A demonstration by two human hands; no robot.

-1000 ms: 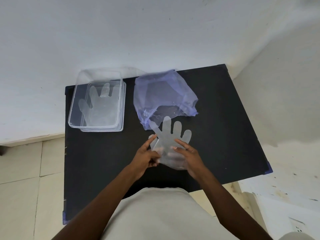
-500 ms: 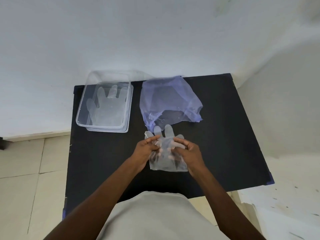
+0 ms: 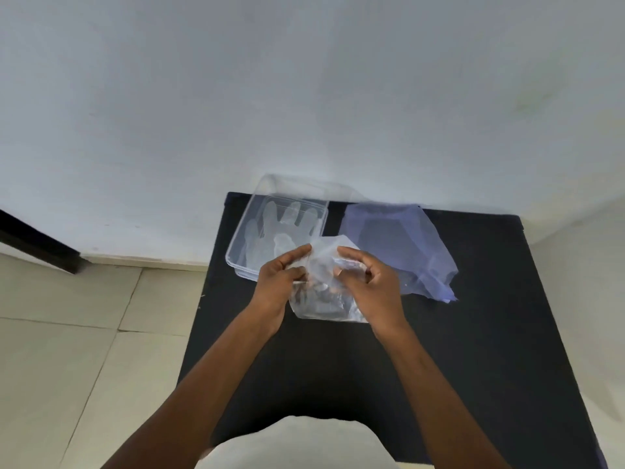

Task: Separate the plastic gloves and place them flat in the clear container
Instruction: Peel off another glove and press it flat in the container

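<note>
Head view: at the left of the black desk (image 3: 473, 350) sits the clear container (image 3: 236, 255), one glove (image 3: 270, 231) lying flat inside. Just beside it, the left hand (image 3: 275, 286) and right hand (image 3: 370, 286) both have fingers pinching a crumpled plastic glove (image 3: 324, 299) above the desk. Further right lies a bluish plastic bag (image 3: 399, 242).

Plain room: white wall (image 3: 304, 96); tiled floor (image 3: 67, 333); black table (image 3: 490, 333).
</note>
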